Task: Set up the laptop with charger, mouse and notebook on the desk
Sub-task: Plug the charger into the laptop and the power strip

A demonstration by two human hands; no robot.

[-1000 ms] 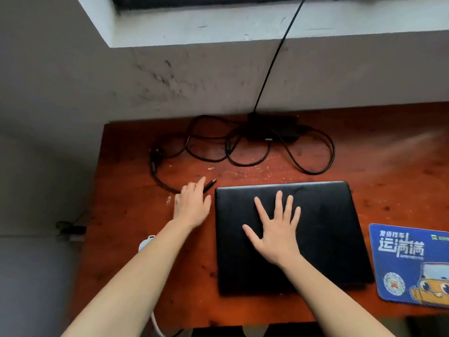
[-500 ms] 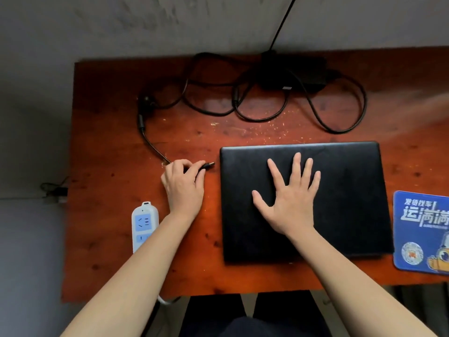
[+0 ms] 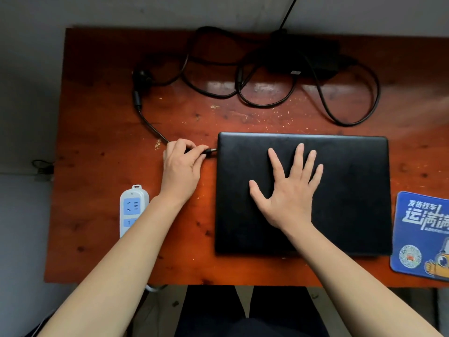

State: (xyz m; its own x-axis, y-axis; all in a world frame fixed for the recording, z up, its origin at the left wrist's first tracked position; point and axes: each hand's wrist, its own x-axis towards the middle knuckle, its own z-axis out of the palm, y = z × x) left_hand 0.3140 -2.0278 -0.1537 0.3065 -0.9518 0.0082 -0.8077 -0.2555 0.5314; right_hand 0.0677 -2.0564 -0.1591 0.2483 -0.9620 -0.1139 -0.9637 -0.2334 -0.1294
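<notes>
A closed black laptop (image 3: 352,190) lies flat on the red-brown wooden desk (image 3: 102,166). My right hand (image 3: 289,190) rests palm-down on its lid with fingers spread. My left hand (image 3: 181,166) pinches the charger plug (image 3: 211,151), whose metal tip sits right at the laptop's left edge. The charger cable (image 3: 148,122) runs from the plug up to coiled loops and the black power brick (image 3: 303,62) at the back of the desk. No mouse or notebook is in view.
A white and blue power strip (image 3: 132,207) lies at the desk's left front. A blue printed mouse pad (image 3: 422,234) lies at the right edge, partly cut off. A grey wall stands behind the desk. My dark-trousered legs show below the front edge.
My left hand closed on the charger plug and brought it right, up to the laptop's left edge. The right hand stayed on the lid. The view tilted down.
</notes>
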